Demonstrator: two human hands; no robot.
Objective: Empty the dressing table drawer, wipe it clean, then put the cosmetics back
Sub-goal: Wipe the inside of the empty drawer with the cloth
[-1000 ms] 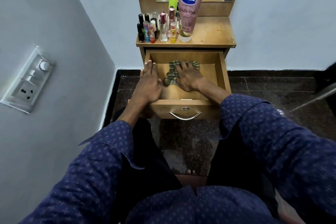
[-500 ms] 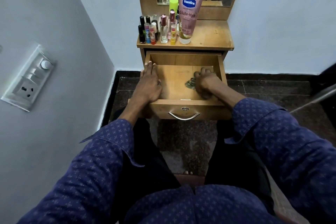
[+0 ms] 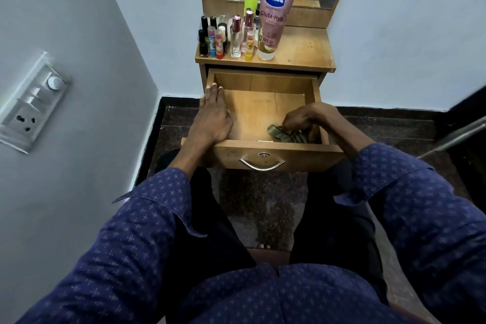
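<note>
Wiping drawer [image 3: 263, 79] front-right corner: right hand [image 3: 306, 118] fingers curled, pinching cloth [image 3: 285, 135] under fingertips; unwiped floor leftward, toward flat, relaxed left hand [image 3: 214, 116] on left wall.

Right hand [image 3: 306, 117] presses cloth [image 3: 285, 135] inside drawer [image 3: 263, 110].

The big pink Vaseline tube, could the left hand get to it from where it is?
Probably yes. The left hand lies flat on the drawer's left edge, holding nothing, and the Vaseline tube stands on the tabletop just above, nothing between.
</note>
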